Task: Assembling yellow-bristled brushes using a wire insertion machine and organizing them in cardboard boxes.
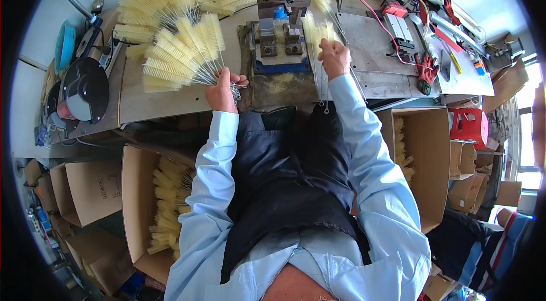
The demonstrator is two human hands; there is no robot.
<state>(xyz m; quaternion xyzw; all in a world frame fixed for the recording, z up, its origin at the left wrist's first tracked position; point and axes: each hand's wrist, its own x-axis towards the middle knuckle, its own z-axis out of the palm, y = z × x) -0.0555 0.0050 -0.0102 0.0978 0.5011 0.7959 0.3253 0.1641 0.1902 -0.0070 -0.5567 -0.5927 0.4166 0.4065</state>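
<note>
My left hand (223, 93) is closed round the looped wire handles of a bundle of tube brushes (185, 56). Their pale yellow bristle heads fan out to the upper left over the table, and the loops stick out by my fingers. Right of the press (278, 45), my right hand (334, 61) has its fingers closed on a tube brush (327, 31), its bristles showing above the fingers. Wire handles with end loops hang below that hand. Another yellow brush (309, 31) lies between the hand and the press. Exactly how many brushes the right hand grips is hidden.
A larger pile of brushes (156, 2) lies at the back left. Cardboard boxes with brushes stand below the table, one left (139, 187) and one right (426, 159). A black disc-shaped machine (85, 90) sits left; tools, cables and red gloves (426, 70) lie right.
</note>
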